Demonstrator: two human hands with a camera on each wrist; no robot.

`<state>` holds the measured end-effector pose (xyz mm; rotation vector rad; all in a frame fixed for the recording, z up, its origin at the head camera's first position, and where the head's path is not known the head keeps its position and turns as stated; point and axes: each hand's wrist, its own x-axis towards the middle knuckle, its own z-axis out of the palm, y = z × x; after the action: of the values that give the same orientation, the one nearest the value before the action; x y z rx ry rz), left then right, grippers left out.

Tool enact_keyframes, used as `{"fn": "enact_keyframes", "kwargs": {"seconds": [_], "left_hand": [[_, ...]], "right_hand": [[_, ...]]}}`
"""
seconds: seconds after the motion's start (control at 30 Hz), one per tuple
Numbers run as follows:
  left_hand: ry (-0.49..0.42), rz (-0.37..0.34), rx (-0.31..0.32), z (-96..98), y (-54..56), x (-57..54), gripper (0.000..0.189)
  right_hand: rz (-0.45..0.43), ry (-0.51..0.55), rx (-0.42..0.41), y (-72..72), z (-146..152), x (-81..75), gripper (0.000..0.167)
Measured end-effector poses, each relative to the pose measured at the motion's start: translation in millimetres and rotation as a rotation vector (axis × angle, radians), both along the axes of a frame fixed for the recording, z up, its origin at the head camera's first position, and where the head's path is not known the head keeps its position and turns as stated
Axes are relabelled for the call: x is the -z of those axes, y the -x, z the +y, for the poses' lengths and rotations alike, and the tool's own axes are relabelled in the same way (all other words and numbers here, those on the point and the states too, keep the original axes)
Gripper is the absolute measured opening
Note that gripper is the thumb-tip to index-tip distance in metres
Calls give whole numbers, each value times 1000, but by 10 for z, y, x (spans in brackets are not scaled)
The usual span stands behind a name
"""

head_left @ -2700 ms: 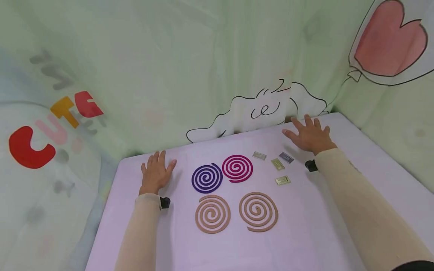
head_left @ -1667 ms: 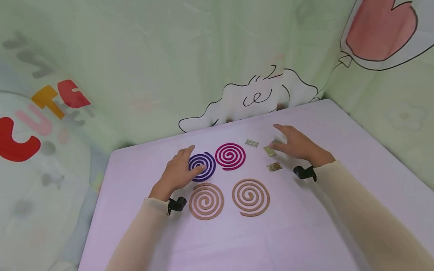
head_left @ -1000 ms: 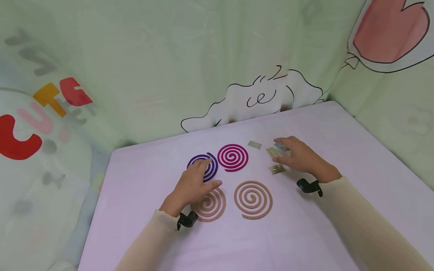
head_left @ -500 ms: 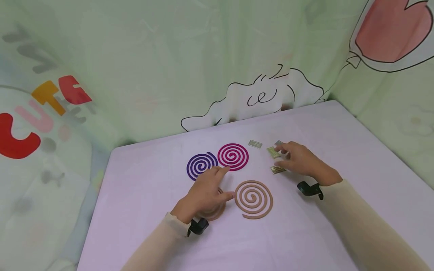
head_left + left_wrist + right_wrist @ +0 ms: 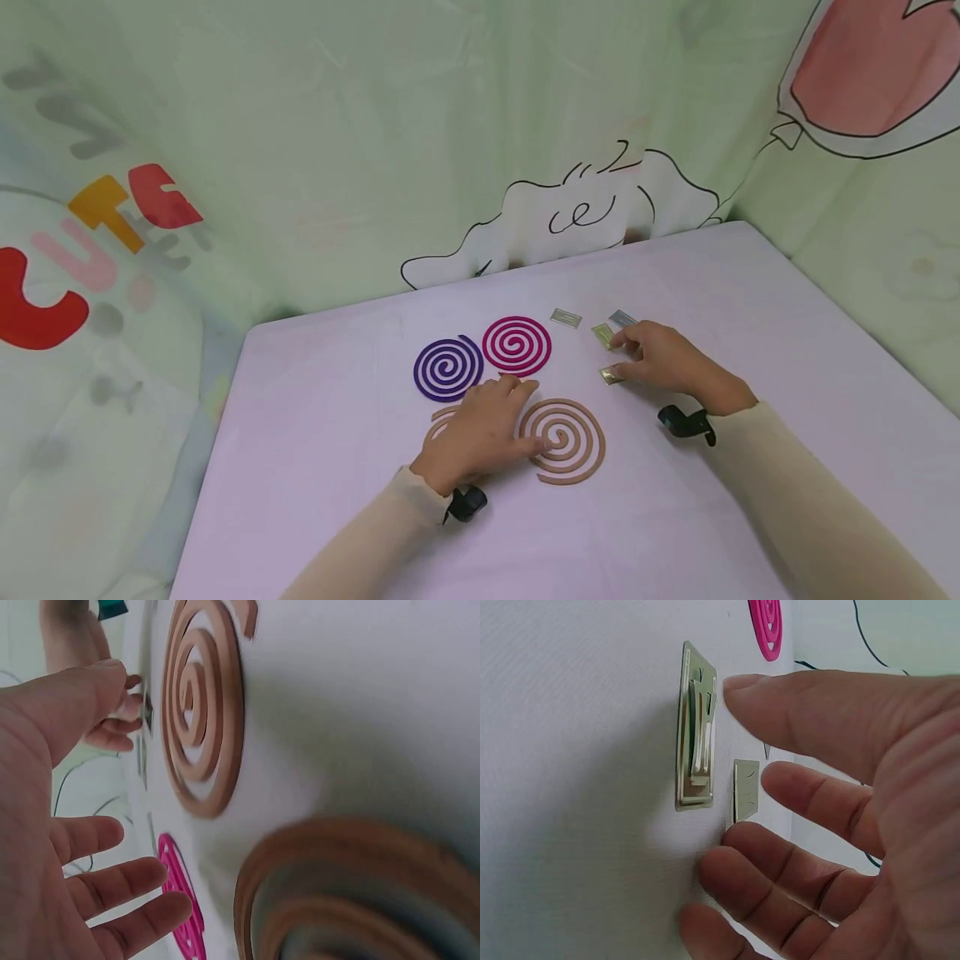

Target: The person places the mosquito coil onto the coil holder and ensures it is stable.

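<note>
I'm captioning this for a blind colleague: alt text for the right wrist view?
A loosely curved right hand, holding nothing, beside a small metal plate on pale cloth. A second plate lies beyond; part of a pink spiral shows at the top.

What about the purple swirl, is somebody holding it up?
No, the purple swirl lies flat on the table, beside the pink swirl.
</note>
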<state>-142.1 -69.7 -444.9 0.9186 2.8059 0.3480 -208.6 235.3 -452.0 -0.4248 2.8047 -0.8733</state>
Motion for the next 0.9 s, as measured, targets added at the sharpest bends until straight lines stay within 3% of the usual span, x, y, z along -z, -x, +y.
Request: {"fn": "enact_keyframes", "kwargs": {"seconds": [0.4,0.9], "left_hand": [[94,24,28,258,-34,53,86],[121,39,87,309,-72,89,85]], "right_hand": [[-8,-33,-25,-10,-2,-6,34],[27,-44,-76,-2,-11,-7,22]]}}
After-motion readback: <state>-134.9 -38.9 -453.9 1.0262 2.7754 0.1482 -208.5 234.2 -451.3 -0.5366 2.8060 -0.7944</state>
